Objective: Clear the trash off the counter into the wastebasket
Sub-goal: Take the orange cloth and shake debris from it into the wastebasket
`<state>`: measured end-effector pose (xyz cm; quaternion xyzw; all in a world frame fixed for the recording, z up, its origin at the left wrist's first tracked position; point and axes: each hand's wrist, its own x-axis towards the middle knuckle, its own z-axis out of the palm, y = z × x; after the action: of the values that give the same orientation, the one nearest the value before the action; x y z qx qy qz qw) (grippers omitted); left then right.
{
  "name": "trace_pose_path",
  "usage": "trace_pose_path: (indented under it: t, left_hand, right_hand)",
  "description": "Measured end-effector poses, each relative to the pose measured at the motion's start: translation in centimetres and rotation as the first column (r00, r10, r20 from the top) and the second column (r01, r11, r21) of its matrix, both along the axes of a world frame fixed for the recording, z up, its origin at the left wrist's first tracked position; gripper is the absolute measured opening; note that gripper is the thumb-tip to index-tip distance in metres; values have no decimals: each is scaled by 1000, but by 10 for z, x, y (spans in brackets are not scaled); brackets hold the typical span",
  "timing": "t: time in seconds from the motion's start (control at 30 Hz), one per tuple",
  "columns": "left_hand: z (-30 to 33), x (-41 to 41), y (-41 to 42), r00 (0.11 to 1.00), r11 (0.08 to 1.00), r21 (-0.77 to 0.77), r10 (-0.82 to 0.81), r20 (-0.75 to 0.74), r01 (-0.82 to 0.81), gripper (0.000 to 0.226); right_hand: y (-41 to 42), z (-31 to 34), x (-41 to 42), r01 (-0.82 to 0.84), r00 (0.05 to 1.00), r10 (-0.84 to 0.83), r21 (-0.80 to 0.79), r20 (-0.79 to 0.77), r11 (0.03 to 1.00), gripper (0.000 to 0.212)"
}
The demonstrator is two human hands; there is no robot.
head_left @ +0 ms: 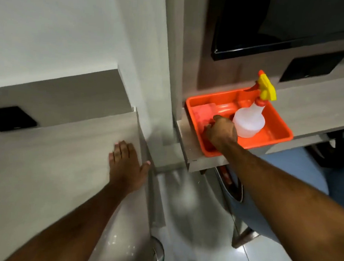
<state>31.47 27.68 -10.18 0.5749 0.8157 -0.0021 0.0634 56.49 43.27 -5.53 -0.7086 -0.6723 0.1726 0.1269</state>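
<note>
Lower centre, the left hand [127,164] lies flat and empty, fingers spread, on the counter [53,152]; right of centre, the right hand [221,131] curls into the orange tray [277,121] by the upright spray bottle [249,121], grasp hidden; I'd pinch cleanly, lifting straight; no trash visible, axis unknowable

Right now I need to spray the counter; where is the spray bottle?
In the head view, the spray bottle stands upright in the orange tray on the right counter, just right of the right hand.
</note>
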Motion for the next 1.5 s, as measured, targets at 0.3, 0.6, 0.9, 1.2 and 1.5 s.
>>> trace_pose_path:
  t: [0.3,0.6,0.9,1.2,1.5]
  left_hand:
    - [-18,-8,5,1000,998,59,6,-10,-5,86]
    - [37,41,-40,835,881,418,-50,548,-222,70]
    - [-87,124,-327,815,812,583,-347,465,13,25]
    - [-356,37,-359,321,476,-419,864,388,-773,60]
    - [-370,23,-356,-341,231,-654,703,624,-720,32]
  right_hand:
    - [42,-31,-24,-256,884,238,-9,403,967,29]
    - [-111,43,-22,40,960,119,541,-255,840,22]
    - [-375,-188,-36,262,686,-397,-302,-610,917,25]
    - [-427,-414,-79,46,888,-254,-477,-382,878,28]
    - [-417,-398,-82,-65,756,-354,-601,-551,796,27]
